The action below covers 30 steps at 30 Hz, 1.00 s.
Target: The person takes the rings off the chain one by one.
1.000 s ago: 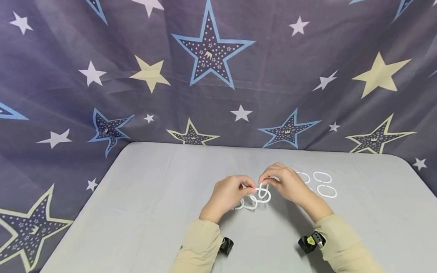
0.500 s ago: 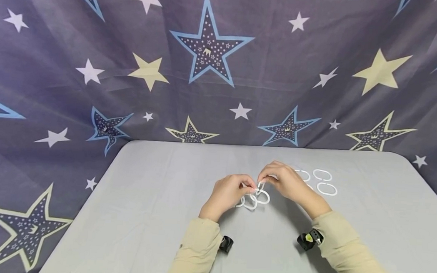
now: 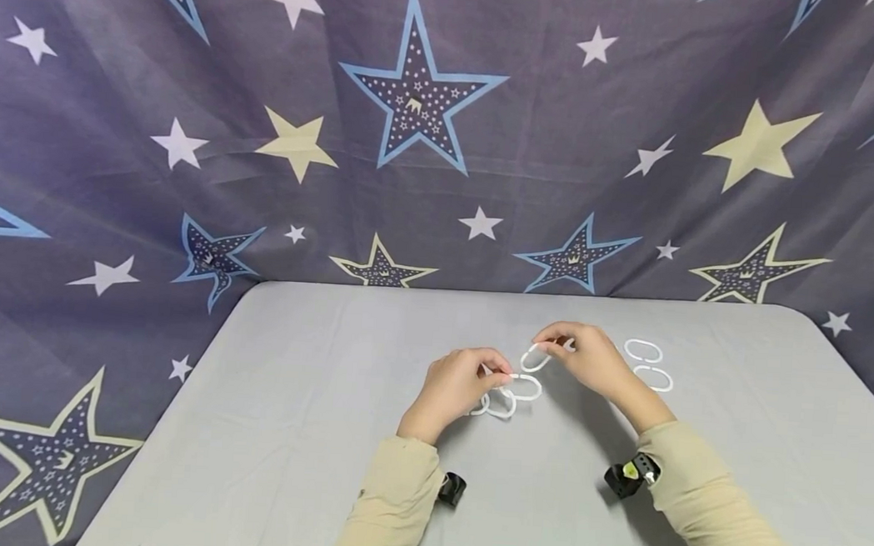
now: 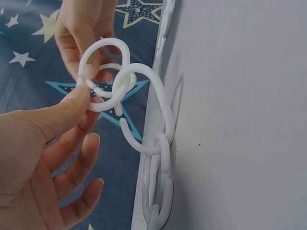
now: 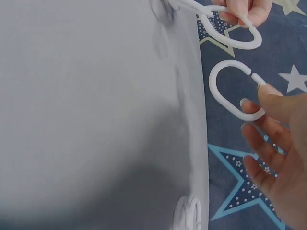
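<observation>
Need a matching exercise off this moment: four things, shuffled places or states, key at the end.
1. chain of white links
2. single white link
3. pair of white links
4. cloth

A. on the grey tabletop, to the right of the right grip in the head view
B. dark, printed with stars
C. pinched by the right grip, apart from other links
D. pinched by the left grip

Pairs: 1-D, 2-C, 3-A, 4-B
</observation>
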### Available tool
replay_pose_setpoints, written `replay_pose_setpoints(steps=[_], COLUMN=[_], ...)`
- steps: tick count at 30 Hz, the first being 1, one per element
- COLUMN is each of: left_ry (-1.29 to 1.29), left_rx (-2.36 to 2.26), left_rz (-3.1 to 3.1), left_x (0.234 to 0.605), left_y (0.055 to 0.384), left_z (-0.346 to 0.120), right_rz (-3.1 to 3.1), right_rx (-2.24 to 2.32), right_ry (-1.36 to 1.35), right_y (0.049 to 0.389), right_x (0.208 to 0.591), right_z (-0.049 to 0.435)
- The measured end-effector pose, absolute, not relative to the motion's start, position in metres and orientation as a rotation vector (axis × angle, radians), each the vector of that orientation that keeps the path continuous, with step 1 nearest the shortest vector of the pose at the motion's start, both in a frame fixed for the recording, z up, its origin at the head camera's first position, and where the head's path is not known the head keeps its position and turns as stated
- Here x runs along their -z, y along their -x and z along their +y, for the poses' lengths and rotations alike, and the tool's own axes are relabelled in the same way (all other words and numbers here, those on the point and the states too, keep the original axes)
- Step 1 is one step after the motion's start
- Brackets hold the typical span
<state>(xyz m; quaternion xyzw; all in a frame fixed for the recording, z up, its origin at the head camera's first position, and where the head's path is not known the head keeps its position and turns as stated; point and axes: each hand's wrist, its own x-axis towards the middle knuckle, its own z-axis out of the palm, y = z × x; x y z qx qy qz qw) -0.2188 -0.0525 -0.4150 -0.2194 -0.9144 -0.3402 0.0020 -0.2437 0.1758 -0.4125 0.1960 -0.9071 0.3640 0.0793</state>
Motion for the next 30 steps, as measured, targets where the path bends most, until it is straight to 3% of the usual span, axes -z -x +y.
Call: replay_pose_setpoints(steps=[13,30], left_ry=[0.668,0.659], left_rx=[1.071,1.06], left_rz=[-2.852,-2.849], left_x=[0.414,0.415], left_y=[0.219,0.219], left_z=[-0.053,-0.054], right_rz=[-2.719,-2.894], right_rx=[-1.332,-1.047], right_ry=[-0.197,-0.068], right_y=[0.255,0.27], right_x=[0.424,0.429], right_z=[0.194,0.201])
